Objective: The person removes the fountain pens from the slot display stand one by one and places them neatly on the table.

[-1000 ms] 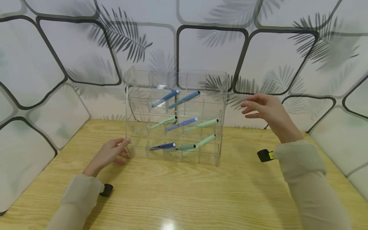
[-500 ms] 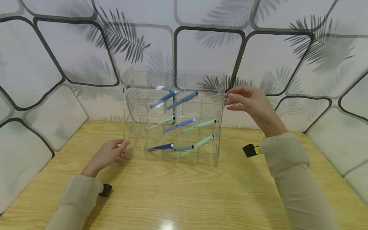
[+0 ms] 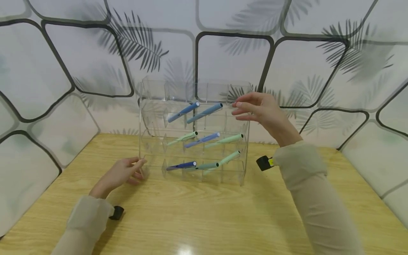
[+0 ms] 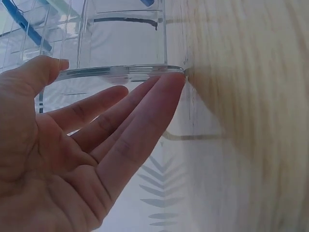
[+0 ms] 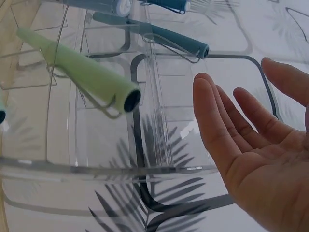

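A clear acrylic pen rack [image 3: 211,124] stands on the table with several capped pens lying in its tiers. My left hand [image 3: 119,173] holds its lower left side panel, thumb over the front edge and fingers along the outside. My right hand [image 3: 259,109], fingers loosely spread and holding nothing, hovers before the upper right compartments. Nearest it is a steel-blue pen [image 3: 204,113], beside a blue pen [image 3: 183,112]. The middle tier has a periwinkle pen [image 3: 202,140] between two pale green ones. Below are a dark blue pen [image 3: 181,165], a grey-green pen [image 3: 202,166] and another pale green pen [image 3: 227,158].
The wooden table [image 3: 191,212] extends in front of the rack and to both sides. Behind it rises a patterned wall covering [image 3: 234,56] with dark outlines and leaf prints, close to the rack's back. A black wrist camera [image 3: 264,163] sticks out from the right sleeve.
My right hand has moved left, from beside the rack to in front of its upper right part. The left hand stays at the lower left side, and the pens have not moved.
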`<state>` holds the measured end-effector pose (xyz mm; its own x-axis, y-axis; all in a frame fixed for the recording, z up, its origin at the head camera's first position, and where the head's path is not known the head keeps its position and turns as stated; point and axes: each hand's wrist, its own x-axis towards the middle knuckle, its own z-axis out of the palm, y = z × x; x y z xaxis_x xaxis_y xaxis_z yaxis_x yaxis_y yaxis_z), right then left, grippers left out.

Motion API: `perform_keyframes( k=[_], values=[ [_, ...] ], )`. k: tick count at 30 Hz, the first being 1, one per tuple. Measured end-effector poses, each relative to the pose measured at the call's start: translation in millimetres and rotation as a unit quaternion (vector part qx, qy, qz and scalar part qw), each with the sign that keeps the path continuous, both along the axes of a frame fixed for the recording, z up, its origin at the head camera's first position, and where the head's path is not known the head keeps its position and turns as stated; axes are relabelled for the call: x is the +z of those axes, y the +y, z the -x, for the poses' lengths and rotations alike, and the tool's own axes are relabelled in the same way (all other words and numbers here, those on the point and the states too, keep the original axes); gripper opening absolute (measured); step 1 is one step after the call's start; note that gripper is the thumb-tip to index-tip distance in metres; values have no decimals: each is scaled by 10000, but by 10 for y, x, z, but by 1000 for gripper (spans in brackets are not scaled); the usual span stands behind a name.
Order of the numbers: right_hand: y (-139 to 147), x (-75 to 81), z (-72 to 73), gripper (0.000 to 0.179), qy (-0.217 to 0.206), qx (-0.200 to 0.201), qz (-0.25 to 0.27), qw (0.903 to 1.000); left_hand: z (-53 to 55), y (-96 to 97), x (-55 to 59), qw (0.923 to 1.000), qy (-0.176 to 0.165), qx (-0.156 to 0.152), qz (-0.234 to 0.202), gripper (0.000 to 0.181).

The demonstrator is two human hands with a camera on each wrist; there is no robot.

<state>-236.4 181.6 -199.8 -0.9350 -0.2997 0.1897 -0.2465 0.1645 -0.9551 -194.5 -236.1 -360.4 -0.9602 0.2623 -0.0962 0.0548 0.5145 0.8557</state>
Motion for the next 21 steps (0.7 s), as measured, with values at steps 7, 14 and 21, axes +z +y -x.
perform_keyframes(
  k=[7, 14, 21],
  values=[
    [-159, -57, 53, 34, -251, 289, -180, 9991, -57, -34, -6, 9999, -106, -64, -10, 53],
    [-236, -71, 106, 37, -370, 200, -219, 9989, -33, -18, 20, 9999, -113, -49, 35, 55],
    [-284, -74, 175, 35, -527, 158, -133, 9984, -2, -3, 28, 9998, -140, -73, 86, 61]
  ],
)
